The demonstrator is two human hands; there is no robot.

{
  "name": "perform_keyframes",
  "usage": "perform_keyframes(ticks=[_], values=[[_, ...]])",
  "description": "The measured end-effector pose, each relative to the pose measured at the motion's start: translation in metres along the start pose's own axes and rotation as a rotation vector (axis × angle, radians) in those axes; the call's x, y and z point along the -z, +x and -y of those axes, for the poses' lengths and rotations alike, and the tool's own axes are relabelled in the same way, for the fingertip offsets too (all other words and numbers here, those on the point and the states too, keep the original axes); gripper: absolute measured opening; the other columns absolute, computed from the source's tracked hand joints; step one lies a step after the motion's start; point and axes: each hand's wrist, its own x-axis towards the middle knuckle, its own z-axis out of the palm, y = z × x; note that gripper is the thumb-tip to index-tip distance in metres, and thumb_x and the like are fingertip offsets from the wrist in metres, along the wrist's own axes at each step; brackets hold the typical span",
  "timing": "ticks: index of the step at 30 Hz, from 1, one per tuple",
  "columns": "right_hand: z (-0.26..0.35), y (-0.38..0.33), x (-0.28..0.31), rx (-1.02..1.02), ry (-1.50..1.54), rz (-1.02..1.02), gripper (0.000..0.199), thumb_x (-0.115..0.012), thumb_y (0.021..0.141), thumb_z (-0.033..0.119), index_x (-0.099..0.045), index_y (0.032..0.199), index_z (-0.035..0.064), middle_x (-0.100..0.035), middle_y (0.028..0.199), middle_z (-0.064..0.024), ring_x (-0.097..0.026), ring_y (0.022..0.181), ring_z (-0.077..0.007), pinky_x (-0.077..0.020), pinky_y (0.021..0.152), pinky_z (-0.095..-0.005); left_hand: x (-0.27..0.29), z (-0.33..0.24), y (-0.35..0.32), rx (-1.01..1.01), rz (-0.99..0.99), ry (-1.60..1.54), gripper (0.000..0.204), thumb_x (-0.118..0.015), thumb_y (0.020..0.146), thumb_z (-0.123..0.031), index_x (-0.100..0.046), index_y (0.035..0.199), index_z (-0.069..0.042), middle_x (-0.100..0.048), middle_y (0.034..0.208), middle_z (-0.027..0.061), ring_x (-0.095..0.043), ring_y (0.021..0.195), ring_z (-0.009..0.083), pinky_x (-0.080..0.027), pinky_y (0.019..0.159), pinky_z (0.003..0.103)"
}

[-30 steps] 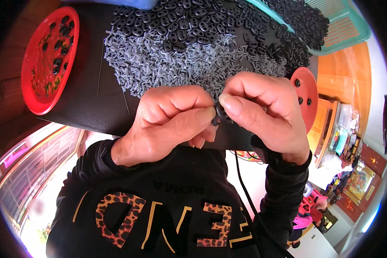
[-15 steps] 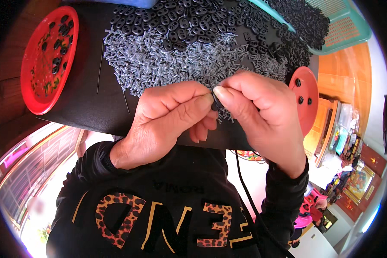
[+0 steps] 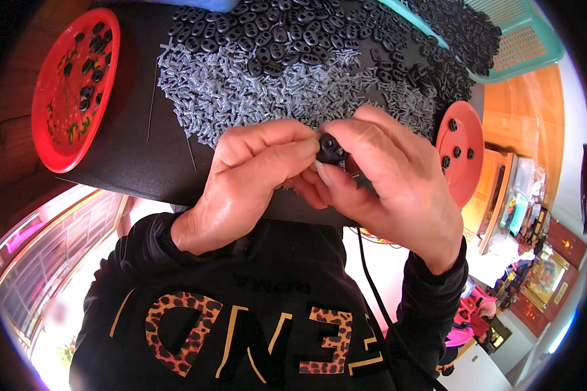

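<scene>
A small black two-hole cord lock (image 3: 331, 150) is pinched between both hands, its holed face turned up. My left hand (image 3: 244, 179) grips its left side with thumb and forefinger, the other fingers curled beneath. On the right edge, my right hand (image 3: 401, 186) holds it between bent forefinger and thumb. Just beyond my fingers spreads a heap of small silvery springs (image 3: 254, 94). Farther back lies a layer of black two-hole cord lock pieces (image 3: 274, 32). Some of the springs are hidden behind my hands.
A red plate (image 3: 49, 130) with several black cord locks stands at the left, and another reddish plate (image 3: 466, 130) at the right. Thin needle-like rods (image 3: 152, 104) lie on the dark table (image 3: 130, 163). A green basket (image 3: 518, 55) with small black parts sits back right.
The cord lock has turned so its holed face shows. My right forefinger has lifted and bent around its edge, with the thumb lower. Another piece on the right plate has come into view.
</scene>
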Motion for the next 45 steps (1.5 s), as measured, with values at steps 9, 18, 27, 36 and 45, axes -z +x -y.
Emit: perform_keyframes(ticks=[9,18,27,36,45], values=[[0.003,0.001,-0.009,0.006,-0.154,-0.054,0.038,-0.076,0.069,0.010,-0.056,0.100,-0.0021,-0.056,0.085,-0.0123,-0.058,0.060,-0.0266,-0.0467,0.050,-0.0335,0.003,0.006,0.007,-0.007,-0.066,-0.040,0.020,-0.051,0.095,-0.012,-0.064,0.094,0.004,-0.064,0.078,0.0069,-0.063,0.070,0.0131,-0.052,0.065,0.025],[-0.001,-0.006,-0.018,0.037,-0.272,-0.081,0.030,-0.072,0.072,0.009,-0.056,0.094,-0.0018,-0.049,0.077,-0.0099,-0.055,0.055,-0.0235,-0.0448,0.045,-0.0320,-0.003,0.009,0.007,-0.031,-0.047,0.028,0.022,-0.048,0.096,-0.010,-0.063,0.095,0.006,-0.067,0.081,0.0097,-0.064,0.073,0.0136,-0.053,0.069,0.026],[0.000,-0.016,-0.018,-0.003,-0.277,-0.006,0.025,-0.067,0.073,0.007,-0.053,0.093,-0.0017,-0.045,0.075,-0.0081,-0.053,0.056,-0.0214,-0.0438,0.043,-0.0323,-0.001,0.020,0.006,-0.090,-0.043,0.226,0.021,-0.048,0.095,-0.008,-0.064,0.092,0.005,-0.067,0.080,0.0079,-0.063,0.072,0.0114,-0.051,0.067,0.024],[-0.005,-0.024,-0.015,0.031,-0.228,-0.086,0.024,-0.069,0.073,0.006,-0.053,0.089,-0.0008,-0.043,0.071,-0.0083,-0.051,0.054,-0.0229,-0.0416,0.042,-0.0332,-0.007,0.022,0.008,-0.052,0.010,0.168,0.023,-0.046,0.096,-0.010,-0.063,0.095,0.006,-0.067,0.083,0.0087,-0.063,0.075,0.0123,-0.051,0.068,0.025],[-0.018,-0.063,0.033,-0.276,-0.331,-0.223,0.022,-0.070,0.076,0.007,-0.058,0.091,-0.0019,-0.057,0.077,-0.0137,-0.056,0.065,-0.0276,-0.0456,0.059,-0.0340,-0.012,0.016,0.014,0.067,0.002,0.252,0.026,-0.042,0.095,-0.012,-0.061,0.098,0.005,-0.067,0.090,0.0178,-0.067,0.075,0.0212,-0.055,0.068,0.030]])
